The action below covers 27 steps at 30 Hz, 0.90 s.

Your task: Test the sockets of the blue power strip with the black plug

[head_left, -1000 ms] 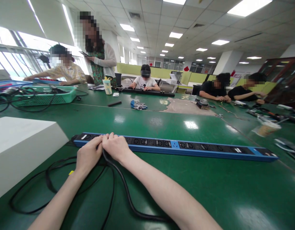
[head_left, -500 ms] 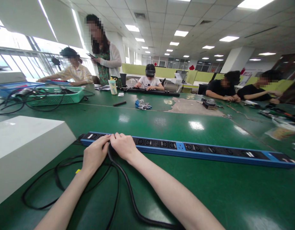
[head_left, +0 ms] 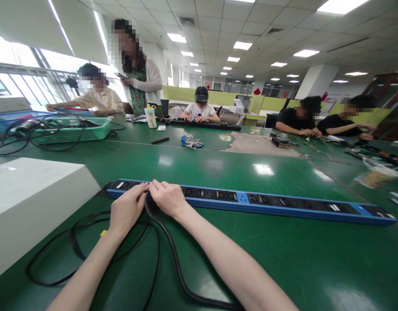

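A long blue-and-black power strip [head_left: 273, 203] with a row of sockets lies across the table. Over its left part, my left hand [head_left: 129, 206] and my right hand [head_left: 166, 198] meet with fingers closed together. The end of a thick black power cable [head_left: 175, 250] goes up between them, gripped by both hands. My fingers hide that end and the sockets beneath, so I cannot tell how it meets the strip. From there the cable curves down between my forearms. Thinner black cable loops [head_left: 40, 263] lie under and beside my left forearm, with a small yellow tag [head_left: 103, 233].
A white box [head_left: 33, 207] stands at the near left of the green table [head_left: 283, 263]. Farther back are a green basket [head_left: 72, 134] of cables, a cup [head_left: 150, 116] and blue-grey gloves [head_left: 191, 141]. Several people are around the far side. A plastic bag [head_left: 377, 175] lies right.
The whole view has shifted slightly, so everything appears a little to the left. Both hands keep the same grip at the same spot on the strip.
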Each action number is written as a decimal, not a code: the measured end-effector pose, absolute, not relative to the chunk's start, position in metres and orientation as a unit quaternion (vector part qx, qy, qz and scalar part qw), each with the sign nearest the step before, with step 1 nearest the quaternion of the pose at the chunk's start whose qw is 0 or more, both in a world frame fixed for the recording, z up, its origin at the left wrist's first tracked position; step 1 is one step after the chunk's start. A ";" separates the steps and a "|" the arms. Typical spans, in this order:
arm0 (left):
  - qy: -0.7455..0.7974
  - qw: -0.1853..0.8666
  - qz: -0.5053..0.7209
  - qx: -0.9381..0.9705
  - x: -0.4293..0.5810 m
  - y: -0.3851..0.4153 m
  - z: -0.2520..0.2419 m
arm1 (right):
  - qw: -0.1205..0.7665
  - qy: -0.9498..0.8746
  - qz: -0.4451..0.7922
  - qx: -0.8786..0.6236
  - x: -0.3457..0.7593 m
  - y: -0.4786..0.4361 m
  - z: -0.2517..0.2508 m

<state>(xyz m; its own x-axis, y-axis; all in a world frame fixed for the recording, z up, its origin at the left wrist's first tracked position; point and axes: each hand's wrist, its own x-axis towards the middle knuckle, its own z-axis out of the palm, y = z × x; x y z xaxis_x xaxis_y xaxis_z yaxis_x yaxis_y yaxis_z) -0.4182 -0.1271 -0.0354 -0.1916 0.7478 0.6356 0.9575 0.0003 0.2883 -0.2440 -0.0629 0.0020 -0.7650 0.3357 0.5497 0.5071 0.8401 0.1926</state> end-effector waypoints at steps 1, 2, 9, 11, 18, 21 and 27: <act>-0.692 0.152 -0.343 -0.617 -0.418 -0.127 -0.035 | 0.255 -0.926 -0.172 -0.216 -0.243 -0.063 0.004; -0.693 0.152 -0.343 -0.616 -0.418 -0.127 -0.035 | 0.257 -0.927 -0.172 -0.212 -0.241 -0.063 0.008; -0.685 0.147 -0.363 -0.615 -0.417 -0.127 -0.036 | 0.341 -0.879 -0.065 -0.328 -0.213 -0.051 0.064; -0.680 0.145 -0.369 -0.616 -0.417 -0.127 -0.038 | 0.338 -0.872 -0.025 -0.352 -0.200 -0.044 0.066; -0.685 0.136 -0.373 -0.611 -0.418 -0.125 -0.041 | 0.337 -0.833 0.289 -0.330 -0.169 -0.016 0.023; -0.686 0.136 -0.369 -0.612 -0.418 -0.125 -0.041 | 0.301 -0.786 0.477 -0.253 -0.158 -0.009 0.026; -0.687 0.130 -0.370 -0.612 -0.420 -0.123 -0.043 | 0.231 -0.729 0.626 -0.150 -0.136 -0.009 0.047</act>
<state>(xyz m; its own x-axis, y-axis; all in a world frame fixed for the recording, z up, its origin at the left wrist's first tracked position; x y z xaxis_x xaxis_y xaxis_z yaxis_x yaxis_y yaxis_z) -0.4197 -0.1230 -0.0430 -0.2165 0.7445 0.6316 0.9370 -0.0232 0.3486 -0.1364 -0.0089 0.0466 -0.8482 0.5085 0.1482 -0.0699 0.1700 -0.9830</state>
